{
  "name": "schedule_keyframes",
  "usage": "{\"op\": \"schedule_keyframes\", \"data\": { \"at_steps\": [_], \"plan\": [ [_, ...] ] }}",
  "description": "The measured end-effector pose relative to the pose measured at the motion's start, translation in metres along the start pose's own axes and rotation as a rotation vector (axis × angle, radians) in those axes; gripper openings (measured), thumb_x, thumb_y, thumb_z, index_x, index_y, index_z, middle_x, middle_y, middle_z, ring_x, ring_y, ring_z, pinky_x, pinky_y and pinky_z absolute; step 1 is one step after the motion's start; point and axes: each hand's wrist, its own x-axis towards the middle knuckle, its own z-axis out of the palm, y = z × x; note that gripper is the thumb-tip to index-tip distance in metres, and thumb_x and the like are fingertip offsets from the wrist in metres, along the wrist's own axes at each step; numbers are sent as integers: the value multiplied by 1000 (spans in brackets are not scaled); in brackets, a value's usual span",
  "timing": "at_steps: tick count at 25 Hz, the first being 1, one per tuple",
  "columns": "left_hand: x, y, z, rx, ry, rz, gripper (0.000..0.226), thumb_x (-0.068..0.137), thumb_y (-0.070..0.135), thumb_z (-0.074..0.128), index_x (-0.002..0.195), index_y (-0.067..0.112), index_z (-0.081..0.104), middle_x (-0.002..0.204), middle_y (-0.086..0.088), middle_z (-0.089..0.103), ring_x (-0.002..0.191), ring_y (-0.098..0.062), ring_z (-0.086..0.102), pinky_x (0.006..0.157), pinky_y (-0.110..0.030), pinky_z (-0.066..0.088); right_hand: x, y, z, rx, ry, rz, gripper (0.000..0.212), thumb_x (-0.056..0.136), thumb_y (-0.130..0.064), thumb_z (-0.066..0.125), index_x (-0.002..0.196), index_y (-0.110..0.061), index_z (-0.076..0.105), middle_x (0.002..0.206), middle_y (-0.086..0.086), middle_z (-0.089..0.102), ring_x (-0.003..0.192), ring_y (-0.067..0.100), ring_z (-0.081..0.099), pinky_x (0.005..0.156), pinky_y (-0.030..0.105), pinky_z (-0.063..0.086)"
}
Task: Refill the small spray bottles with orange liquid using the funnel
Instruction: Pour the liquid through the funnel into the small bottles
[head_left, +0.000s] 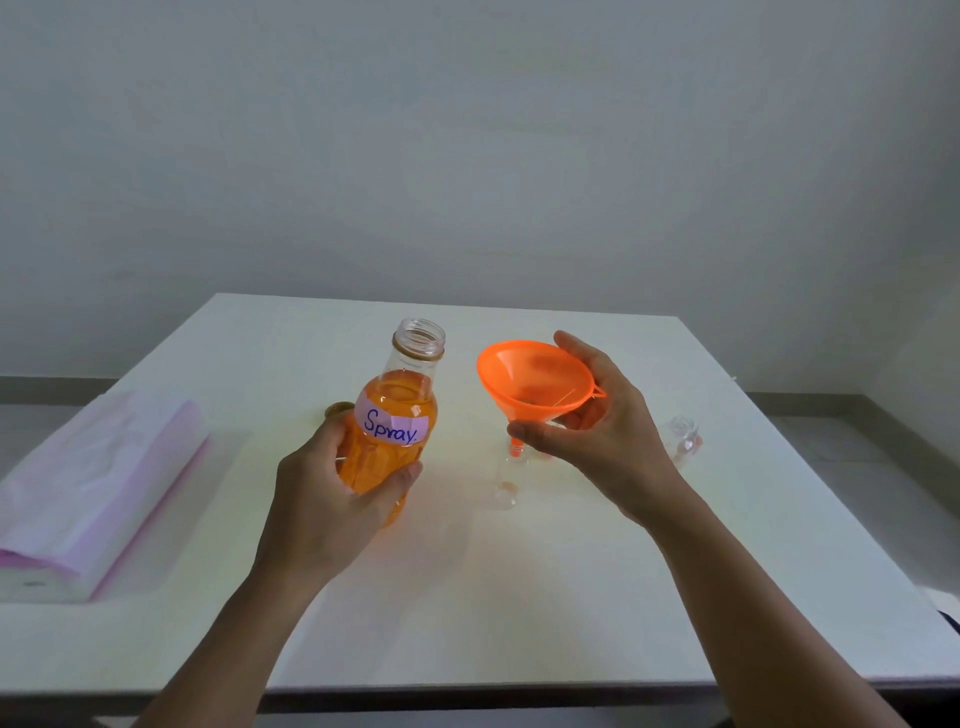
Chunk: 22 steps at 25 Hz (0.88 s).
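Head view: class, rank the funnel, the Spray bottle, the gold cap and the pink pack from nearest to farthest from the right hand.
1. funnel: held in the right hand itself.
2. Spray bottle: to the left, held in the left hand.
3. gold cap: on the table, behind the left hand.
4. pink pack: far left.

L hand (332, 499) was curled round the bottle (397, 410), thumb across the front, fingers behind, holding it approx. upright. R hand (602, 431) gripped the funnel (535, 379) from the right, thumb under the cone, fingers over the far rim. L forearm (249, 623) & R forearm (753, 597) were bare, stretched fwd, angled inward over the surface (519, 597).
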Motion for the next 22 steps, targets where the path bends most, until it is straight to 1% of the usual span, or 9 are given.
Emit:
{"op": "schedule_keyframes", "data": {
  "at_steps": [3, 5, 8, 11, 14, 16, 18, 20, 22],
  "plan": [
    [1, 0, -4, 11, 4, 10, 56, 69, 42, 81, 117, 25, 59, 101, 8, 68, 81, -1, 59, 56, 2, 39, -2, 6, 1, -27, -88, 31, 102, 66, -13, 95, 150, -34, 41, 139, -9, 52, 104, -10, 65, 85, 15, 57],
    [1, 1, -6, 13, 8, 12, 55, 69, 39, 82, 117, 25, 59, 100, 7, 68, 80, 1, 59, 55, 3, 39, -4, 9, 1, -13, -125, 49, 104, 65, -14, 96, 150, -35, 40, 142, -9, 52, 109, -5, 65, 90, 19, 57],
    [1, 2, -8, 4, 7, 5, 57, 69, 42, 81, 118, 24, 59, 101, 7, 67, 81, 2, 58, 56, 1, 39, -7, 4, -3, -46, -101, 41, 113, 56, -34, 95, 151, -39, 35, 140, -16, 50, 113, -6, 62, 92, 15, 54],
    [1, 3, -9, 13, -8, 18, 60, 65, 51, 75, 117, 27, 58, 99, 10, 66, 80, 2, 58, 56, 1, 38, -5, 0, -6, -92, -35, 13, 122, 50, -48, 93, 154, -39, 28, 140, -16, 51, 121, 3, 57, 93, 17, 48],
    [3, 5, -13, 32, -35, 27, 54, 69, 44, 80, 116, 28, 58, 97, 13, 66, 80, 1, 59, 55, 2, 41, -5, 0, 0, -109, -5, 39, 124, 47, -60, 94, 153, -36, 33, 135, -17, 50, 112, 0, 58, 85, 10, 45],
    [7, 5, -19, 71, -61, 53, 53, 69, 44, 82, 114, 29, 59, 96, 14, 67, 82, -4, 63, 59, -5, 45, -6, 2, 6, -101, 2, 38, 117, 44, -66, 87, 148, -34, 43, 131, -19, 55, 102, -7, 63, 78, 7, 50],
    [12, 6, -25, 129, -91, 81, 55, 69, 48, 81, 115, 31, 58, 95, 14, 68, 82, -9, 65, 63, -21, 55, -6, 4, 9, -73, 12, 17, 105, 46, -63, 87, 141, -32, 52, 128, -17, 62, 102, -10, 64, 78, 10, 55],
    [16, 6, -28, 193, -119, 99, 57, 69, 53, 79, 118, 33, 56, 96, 14, 67, 82, -12, 65, 66, -33, 60, -5, 6, 11, -43, 12, 7, 100, 49, -57, 90, 139, -31, 53, 127, -15, 64, 106, -3, 66, 82, 18, 59],
    [19, 8, -30, 253, -136, 120, 59, 70, 56, 76, 119, 35, 53, 97, 15, 67, 83, -13, 65, 66, -36, 60, -4, 7, 10, -16, -1, 14, 101, 51, -50, 94, 141, -34, 50, 129, -16, 61, 109, 4, 67, 86, 22, 60]
  ]
}}
